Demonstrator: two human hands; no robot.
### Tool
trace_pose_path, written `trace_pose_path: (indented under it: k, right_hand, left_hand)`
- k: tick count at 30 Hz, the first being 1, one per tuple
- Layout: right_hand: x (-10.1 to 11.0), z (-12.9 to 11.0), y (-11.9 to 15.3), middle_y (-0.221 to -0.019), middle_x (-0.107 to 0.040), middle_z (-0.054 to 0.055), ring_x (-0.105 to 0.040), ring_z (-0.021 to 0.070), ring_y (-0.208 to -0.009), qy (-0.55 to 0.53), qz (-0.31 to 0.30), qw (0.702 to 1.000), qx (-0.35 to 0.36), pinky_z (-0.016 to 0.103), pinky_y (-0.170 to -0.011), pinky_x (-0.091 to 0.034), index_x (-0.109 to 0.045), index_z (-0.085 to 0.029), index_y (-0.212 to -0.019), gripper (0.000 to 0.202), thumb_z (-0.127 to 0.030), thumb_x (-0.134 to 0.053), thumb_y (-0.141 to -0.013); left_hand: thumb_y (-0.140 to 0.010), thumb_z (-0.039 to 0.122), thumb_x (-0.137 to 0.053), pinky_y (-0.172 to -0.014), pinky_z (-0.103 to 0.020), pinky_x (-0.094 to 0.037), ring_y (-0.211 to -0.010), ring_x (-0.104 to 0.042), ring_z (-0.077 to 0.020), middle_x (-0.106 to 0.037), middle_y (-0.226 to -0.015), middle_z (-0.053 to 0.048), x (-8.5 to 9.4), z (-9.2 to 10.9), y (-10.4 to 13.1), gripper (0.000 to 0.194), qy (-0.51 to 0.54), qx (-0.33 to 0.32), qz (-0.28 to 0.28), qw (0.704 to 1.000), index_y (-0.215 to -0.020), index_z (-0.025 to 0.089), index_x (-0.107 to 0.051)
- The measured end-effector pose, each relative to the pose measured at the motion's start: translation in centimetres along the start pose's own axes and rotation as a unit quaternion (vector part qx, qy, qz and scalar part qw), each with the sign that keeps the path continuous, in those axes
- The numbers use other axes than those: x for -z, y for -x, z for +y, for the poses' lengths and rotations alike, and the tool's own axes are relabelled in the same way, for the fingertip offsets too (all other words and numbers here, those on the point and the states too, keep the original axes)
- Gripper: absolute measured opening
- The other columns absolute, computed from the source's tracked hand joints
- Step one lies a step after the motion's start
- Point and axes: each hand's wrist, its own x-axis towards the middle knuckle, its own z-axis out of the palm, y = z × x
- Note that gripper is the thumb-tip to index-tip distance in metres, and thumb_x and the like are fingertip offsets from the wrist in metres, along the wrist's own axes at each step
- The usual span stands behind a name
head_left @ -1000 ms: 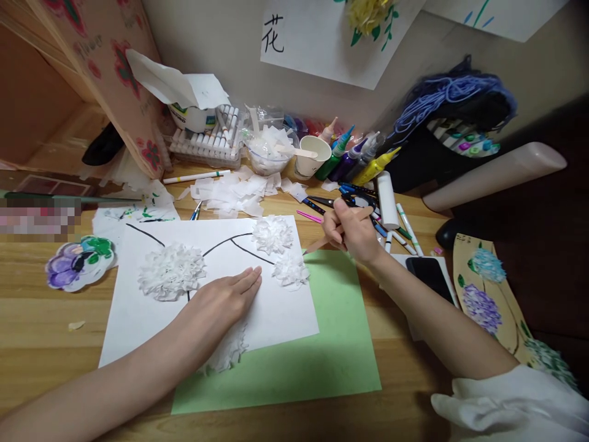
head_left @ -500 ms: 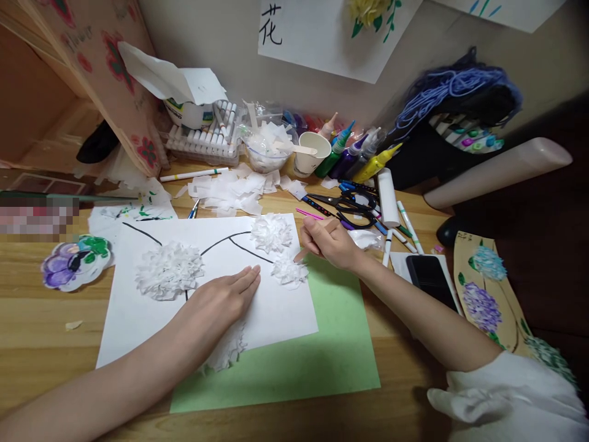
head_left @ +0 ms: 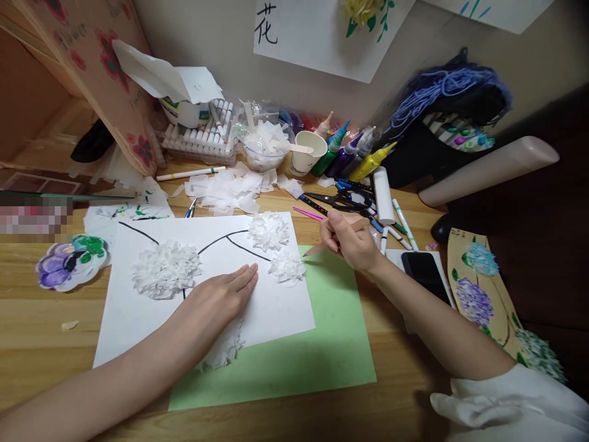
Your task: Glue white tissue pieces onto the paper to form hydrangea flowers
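My left hand lies flat with fingers stretched out on a white sheet of paper. Black branch lines run across the sheet, along with ruffled white paper flowers: a large one, an upper right one and a smaller one. Another paper flower is partly hidden under my left forearm. Held in my right hand is a thin wooden stick, its pointed end just right of the small flower. A green sheet lies beneath the white one.
Black scissors, markers and paint bottles lie or stand behind my right hand. Paper scraps, a paper cup and a bowl are at the back. A phone rests at right, a painted palette at left.
My right hand has moved right, drawing the wooden stick's tip back from the small flower to its right edge. My left hand stays on the white sheet. The view has shifted slightly.
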Motion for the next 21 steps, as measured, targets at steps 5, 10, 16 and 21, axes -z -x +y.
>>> trace_pose_path:
  k: [5,10,16,21]
  right_hand:
    - [-0.7,1.2,0.6,-0.038,-0.034,-0.003,-0.033,0.005,-0.034,-0.02,-0.004,1.0,-0.022,0.021,-0.035,-0.026,-0.037,-0.018,-0.039,0.062,-0.053,-0.029,-0.09]
    - [-1.4,1.4,0.5,-0.039,-0.034,-0.004,-0.038,0.006,-0.036,-0.045,-0.012,0.999,-0.018,0.02,-0.034,-0.029,-0.038,-0.018,-0.04,0.061,-0.055,-0.03,-0.089]
    - [-1.8,1.2,0.5,-0.038,-0.033,-0.003,-0.048,0.0081,-0.04,-0.049,-0.034,0.998,-0.033,0.019,-0.034,-0.029,-0.04,-0.019,-0.041,0.061,-0.055,-0.03,-0.089]
    - [-1.6,1.2,0.5,-0.041,-0.035,-0.003,-0.048,0.0074,-0.04,-0.053,-0.055,0.996,-0.042,0.018,-0.037,-0.034,-0.039,-0.018,-0.042,0.06,-0.056,-0.031,-0.088]
  left_hand:
    - [-0.081,0.0,-0.028,-0.103,-0.029,-0.038,-0.128,-0.04,-0.017,-0.034,-0.144,-0.006,-0.1,0.0,-0.1,0.055,0.003,0.012,-0.001,1.0,-0.131,0.017,-0.042]
    - [-0.079,-0.001,-0.028,-0.102,-0.029,-0.039,-0.127,-0.04,-0.017,-0.034,-0.144,-0.007,-0.1,0.1,-0.2,0.057,-0.011,0.016,-0.018,1.0,-0.132,0.015,-0.042]
    - [-0.08,-0.003,-0.026,-0.104,-0.029,-0.037,-0.13,-0.036,-0.0154,-0.035,-0.144,-0.007,0.0,0.2,-0.3,0.058,-0.008,0.011,-0.017,1.0,-0.132,0.015,-0.041]
    - [-0.08,-0.003,-0.027,-0.103,-0.031,-0.039,-0.127,-0.04,-0.0176,-0.034,-0.144,-0.008,-0.1,0.1,-0.3,0.057,-0.004,0.017,-0.013,1.0,-0.132,0.014,-0.042]
